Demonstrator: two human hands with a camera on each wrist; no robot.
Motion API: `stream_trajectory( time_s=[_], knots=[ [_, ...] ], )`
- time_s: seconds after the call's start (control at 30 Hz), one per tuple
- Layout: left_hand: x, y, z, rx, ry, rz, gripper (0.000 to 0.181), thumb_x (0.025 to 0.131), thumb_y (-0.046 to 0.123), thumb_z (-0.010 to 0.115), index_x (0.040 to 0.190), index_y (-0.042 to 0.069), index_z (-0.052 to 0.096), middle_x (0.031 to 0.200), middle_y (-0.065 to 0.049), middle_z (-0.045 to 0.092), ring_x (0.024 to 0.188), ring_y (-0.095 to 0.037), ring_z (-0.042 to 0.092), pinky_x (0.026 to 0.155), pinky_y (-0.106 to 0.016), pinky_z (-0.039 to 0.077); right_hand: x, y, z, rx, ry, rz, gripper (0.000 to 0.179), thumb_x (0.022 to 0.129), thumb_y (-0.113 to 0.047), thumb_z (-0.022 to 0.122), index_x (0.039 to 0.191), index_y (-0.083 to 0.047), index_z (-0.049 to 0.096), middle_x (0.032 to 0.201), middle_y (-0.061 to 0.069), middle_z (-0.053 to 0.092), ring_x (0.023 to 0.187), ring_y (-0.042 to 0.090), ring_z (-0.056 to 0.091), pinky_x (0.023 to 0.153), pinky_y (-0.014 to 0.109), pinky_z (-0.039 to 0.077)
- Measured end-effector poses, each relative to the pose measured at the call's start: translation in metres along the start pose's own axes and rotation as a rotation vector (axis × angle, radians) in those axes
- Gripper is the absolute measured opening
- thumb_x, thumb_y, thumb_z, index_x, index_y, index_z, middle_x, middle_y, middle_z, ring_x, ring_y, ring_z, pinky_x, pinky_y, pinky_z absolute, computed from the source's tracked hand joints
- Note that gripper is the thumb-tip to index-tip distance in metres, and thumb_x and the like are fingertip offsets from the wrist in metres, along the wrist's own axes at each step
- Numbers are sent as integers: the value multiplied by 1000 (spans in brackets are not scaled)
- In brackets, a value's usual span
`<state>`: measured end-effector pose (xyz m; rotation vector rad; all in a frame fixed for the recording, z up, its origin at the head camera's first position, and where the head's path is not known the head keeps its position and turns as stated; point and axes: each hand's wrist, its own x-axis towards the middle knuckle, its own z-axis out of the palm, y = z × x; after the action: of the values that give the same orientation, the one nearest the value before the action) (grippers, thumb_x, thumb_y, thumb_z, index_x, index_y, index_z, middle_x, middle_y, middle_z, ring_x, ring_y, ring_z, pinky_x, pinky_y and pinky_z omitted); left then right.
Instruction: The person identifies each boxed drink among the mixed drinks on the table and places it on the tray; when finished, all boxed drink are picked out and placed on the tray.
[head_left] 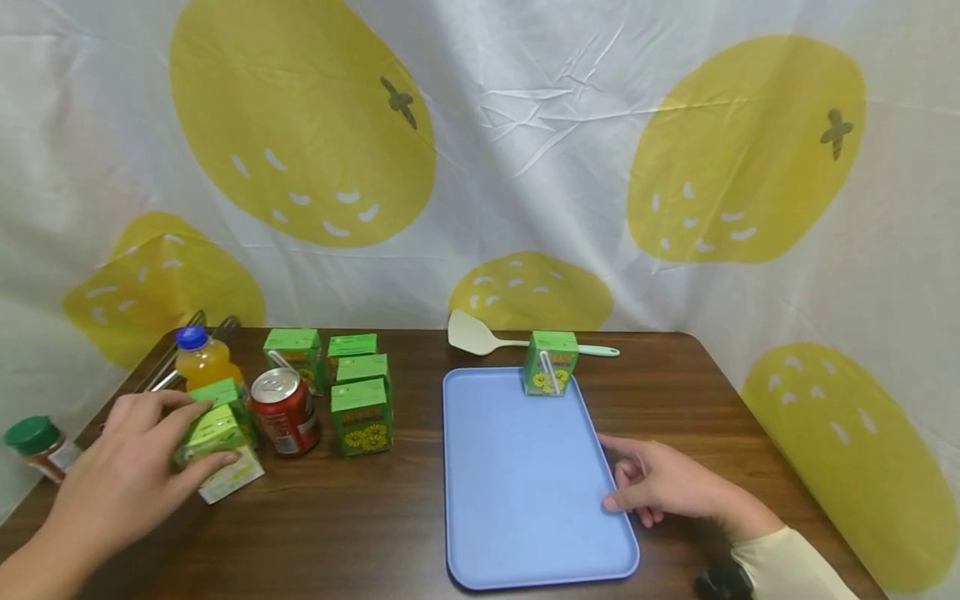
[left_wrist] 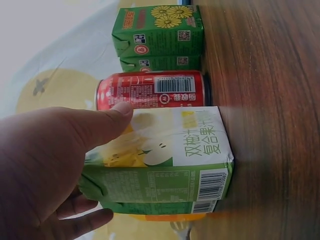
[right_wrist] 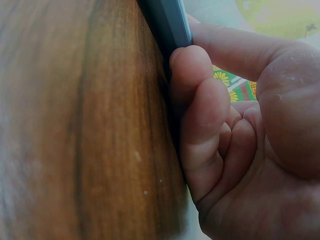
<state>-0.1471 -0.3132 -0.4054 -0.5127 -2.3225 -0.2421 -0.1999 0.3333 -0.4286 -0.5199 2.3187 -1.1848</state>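
Observation:
On the left of the table, my left hand [head_left: 123,467] grips a light green and white juice carton [left_wrist: 200,140]; its thumb lies across the front and its fingers reach round the far side. Directly behind that carton is a darker green drink box [head_left: 231,397]. A red soda can [head_left: 281,421] stands just to the right of them. My right hand [head_left: 667,483] holds the right edge of a blue tray [head_left: 528,475] lying on the table. Its thumb is on the rim, and the other fingers are curled beside and below the edge, as the right wrist view shows.
Several green drink boxes [head_left: 362,425] stand right of the can. Another drink box [head_left: 551,371] is at the tray's far right corner, before a cream spatula [head_left: 471,335]. An orange juice bottle [head_left: 208,365], metal utensils [head_left: 167,367] and a green-lidded jar [head_left: 36,435] are at far left.

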Motion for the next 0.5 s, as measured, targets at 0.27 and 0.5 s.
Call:
stream_trajectory(
  time_s=[0.27,0.5],
  knots=[
    [0,3,-3,16,-46,-16,110,95,95,29,113,-2,78,113,-23,64,98,-42,54,59,-59,51,0,1,0,12,-3,7,106,95,-22,91,169,15,24,75,8,66,53,20,62,48,29,50],
    [-1,3,-2,10,-46,-11,109,96,94,29,116,-3,76,112,-22,62,101,-44,55,67,-62,50,0,0,1,-7,0,-5,106,95,-22,91,168,16,24,74,8,66,53,19,62,47,28,50]
  ],
)
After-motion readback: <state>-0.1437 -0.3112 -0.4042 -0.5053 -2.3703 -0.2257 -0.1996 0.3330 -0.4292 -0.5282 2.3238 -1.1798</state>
